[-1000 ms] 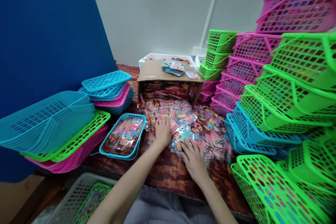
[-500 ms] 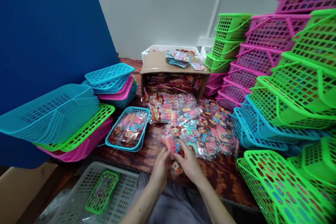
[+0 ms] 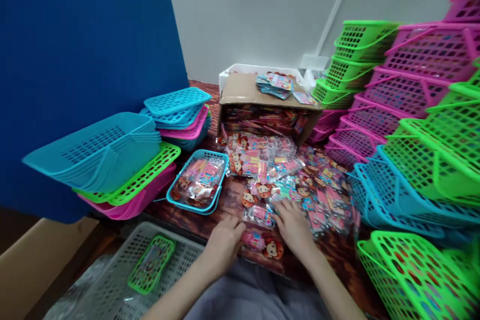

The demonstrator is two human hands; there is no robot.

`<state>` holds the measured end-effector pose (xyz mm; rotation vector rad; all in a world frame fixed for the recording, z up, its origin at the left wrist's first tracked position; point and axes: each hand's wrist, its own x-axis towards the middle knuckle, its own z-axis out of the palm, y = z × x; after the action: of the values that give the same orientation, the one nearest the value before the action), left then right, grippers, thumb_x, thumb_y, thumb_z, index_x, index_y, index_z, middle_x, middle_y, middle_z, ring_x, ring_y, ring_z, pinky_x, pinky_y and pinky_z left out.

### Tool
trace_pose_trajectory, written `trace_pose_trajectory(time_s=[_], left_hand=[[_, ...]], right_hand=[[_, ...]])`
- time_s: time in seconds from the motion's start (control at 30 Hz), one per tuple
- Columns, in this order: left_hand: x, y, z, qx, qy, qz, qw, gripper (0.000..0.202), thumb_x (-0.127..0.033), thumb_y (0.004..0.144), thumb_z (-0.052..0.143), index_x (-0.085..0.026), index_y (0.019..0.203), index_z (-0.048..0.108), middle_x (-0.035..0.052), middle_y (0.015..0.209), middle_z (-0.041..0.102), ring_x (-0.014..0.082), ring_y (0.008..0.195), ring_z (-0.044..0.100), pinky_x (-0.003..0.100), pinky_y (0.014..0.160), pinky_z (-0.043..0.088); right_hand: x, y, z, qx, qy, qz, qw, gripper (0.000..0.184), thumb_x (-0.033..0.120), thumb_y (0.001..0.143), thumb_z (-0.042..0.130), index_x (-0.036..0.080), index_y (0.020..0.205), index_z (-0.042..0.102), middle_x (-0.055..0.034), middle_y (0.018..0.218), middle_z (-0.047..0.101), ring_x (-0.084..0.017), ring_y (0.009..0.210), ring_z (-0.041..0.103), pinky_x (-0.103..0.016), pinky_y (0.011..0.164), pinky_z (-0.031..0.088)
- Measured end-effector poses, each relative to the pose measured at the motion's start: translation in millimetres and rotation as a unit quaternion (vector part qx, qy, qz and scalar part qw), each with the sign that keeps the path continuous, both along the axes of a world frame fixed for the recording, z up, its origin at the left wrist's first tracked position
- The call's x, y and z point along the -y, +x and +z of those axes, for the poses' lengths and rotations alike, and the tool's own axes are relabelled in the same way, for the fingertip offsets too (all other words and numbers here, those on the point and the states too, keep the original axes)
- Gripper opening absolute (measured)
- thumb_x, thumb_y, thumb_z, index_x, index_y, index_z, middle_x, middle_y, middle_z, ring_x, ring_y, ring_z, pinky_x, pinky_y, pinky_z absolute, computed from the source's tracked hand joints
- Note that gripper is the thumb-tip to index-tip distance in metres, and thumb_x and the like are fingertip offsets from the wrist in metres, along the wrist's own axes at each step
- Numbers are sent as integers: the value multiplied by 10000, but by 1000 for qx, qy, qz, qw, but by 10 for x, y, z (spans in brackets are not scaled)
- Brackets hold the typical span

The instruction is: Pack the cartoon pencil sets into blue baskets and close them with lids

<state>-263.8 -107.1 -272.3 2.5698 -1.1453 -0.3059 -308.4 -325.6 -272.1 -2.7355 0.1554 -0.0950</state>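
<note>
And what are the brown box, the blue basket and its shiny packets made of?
The blue basket looks like smooth, moulded plastic, with small regular holes. Its packets seem clear, glossy plastic film: they glint. The brown box is probably dull cardboard: plain tan, thin walls.

Two hands (image 3: 222, 244), one grey crate (image 3: 185, 254), one open cardboard box (image 3: 238, 88), three green baskets (image 3: 348, 73) stacked at back, and probably dozens of packets (image 3: 288, 186).

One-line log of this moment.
left hand: at front packet, grip unclear | right hand: over packet pile | blue basket: holds packets, left of pile | carton: behind pile
</note>
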Motion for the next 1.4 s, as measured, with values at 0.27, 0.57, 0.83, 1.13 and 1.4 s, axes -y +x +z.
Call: trace_pose_trajectory(time_s=[0.27, 0.57, 0.83, 1.13, 1.4], left_hand=[[-60, -39, -3, 38, -28, -28, 998, 134, -113, 960, 460, -198, 910, 551, 45, 994, 569, 210, 921, 507, 322, 772, 433], [-74, -120, -134, 15, -92, -47, 994, 133, -150, 989, 442, -198, 1071, 535, 41, 1009, 568, 206, 954, 516, 318, 808, 451], [-152, -130, -81, 10, -67, -43, 997, 131, -167, 1007, 420, -202, 1023, 545, 23, 960, 566, 181, 878, 562, 281, 757, 448], [-107, -164, -34, -8, -52, -52, 997, 246, -155, 1004, 395, -239, 1172, 554, 39, 1066, 582, 188, 981, 588, 286, 803, 478], [-302, -115, -33, -182, -211, 124, 952, 802, -126, 772, 685, -238, 1459, 287, 119, 1403, 507, 271, 1287, 513, 440, 1070, 417]], right_hand=[[89, 41, 59, -96, -135, 33, 986, 252, 91, 827, 552, 186, 1036, 656, -97, 1029, 676, -270, 1036, 552, -427, 958, 342], [-38, -54, 23, -99, -114, 3, 989, 445, 234, 851, 642, 168, 1277, 530, -136, 1204, 622, -298, 1123, 546, -410, 941, 335], [66, -164, 127, -132, -91, -23, 987, 127, 234, 827, 654, 186, 944, 658, -115, 1022, 671, -281, 1024, 580, -361, 858, 387], [-114, -451, 297, -120, 234, 82, 961, 275, 294, 912, 544, 252, 1149, 677, -33, 1112, 712, -216, 1014, 643, -312, 884, 454], [-393, -619, 184, 0, 27, 103, 994, 301, 99, 945, 399, 210, 1003, 672, -72, 943, 663, -211, 914, 595, -313, 807, 450]])
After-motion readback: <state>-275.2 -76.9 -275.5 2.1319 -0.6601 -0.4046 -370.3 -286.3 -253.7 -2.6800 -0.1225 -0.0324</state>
